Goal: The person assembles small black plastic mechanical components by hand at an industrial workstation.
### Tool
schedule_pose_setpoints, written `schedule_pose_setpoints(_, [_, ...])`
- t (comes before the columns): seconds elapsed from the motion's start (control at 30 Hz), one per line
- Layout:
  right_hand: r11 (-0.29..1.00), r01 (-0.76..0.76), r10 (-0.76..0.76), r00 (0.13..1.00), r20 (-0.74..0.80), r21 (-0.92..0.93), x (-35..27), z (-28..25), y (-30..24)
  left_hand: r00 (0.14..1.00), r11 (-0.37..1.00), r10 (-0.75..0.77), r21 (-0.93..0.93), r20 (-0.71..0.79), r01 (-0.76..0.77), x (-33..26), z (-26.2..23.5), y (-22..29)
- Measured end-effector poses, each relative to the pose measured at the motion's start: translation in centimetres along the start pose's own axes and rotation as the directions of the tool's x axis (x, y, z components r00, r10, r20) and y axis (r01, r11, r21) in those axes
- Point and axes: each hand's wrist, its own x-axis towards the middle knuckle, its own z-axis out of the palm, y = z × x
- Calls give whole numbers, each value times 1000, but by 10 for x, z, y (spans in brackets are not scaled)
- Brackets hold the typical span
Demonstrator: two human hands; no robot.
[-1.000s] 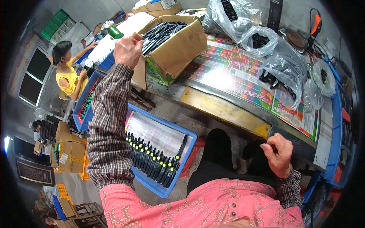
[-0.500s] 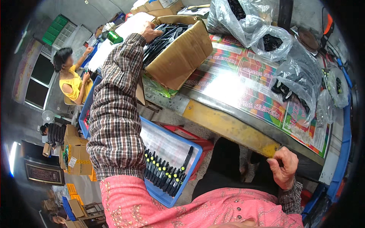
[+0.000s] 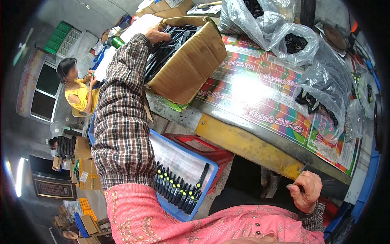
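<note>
My left hand (image 3: 157, 35) reaches into an open cardboard box (image 3: 191, 67) at the far edge of the table. Its fingers lie bent over the heap of slender black plastic parts (image 3: 170, 49) in there, and no part is visibly gripped; the fingertips are partly hidden. Beside the table's near right corner, my right hand (image 3: 306, 191) is loosely curled, thumb toward the fingers, with nothing visible in it. Under my left arm, a blue tray (image 3: 213, 162) holds a row of black pens (image 3: 178, 187) with yellow-green bits; one lies apart on the right.
Clear plastic bags (image 3: 321, 87) of black parts stand along the table's right side. A printed, glossy sheet (image 3: 252, 89) covers the tabletop. A red stool (image 3: 195, 142) is below the table's edge. A person in yellow (image 3: 81, 95) sits at the far left.
My left hand stays at the box and has shifted slightly left and lower among the black parts. The view has tilted a little. My right hand stays curled by the corner.
</note>
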Motion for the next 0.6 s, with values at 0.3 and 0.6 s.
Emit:
schedule_pose_setpoints(0.3, [999, -5, 5, 1000, -7, 54, 1, -2, 2, 993, 991, -86, 107, 83, 77, -5, -12, 25])
schedule_pose_setpoints(0.6, [993, 5, -6, 1000, 2, 122, 4, -4, 3, 994, 989, -108, 108, 25, 104, 14, 6, -9])
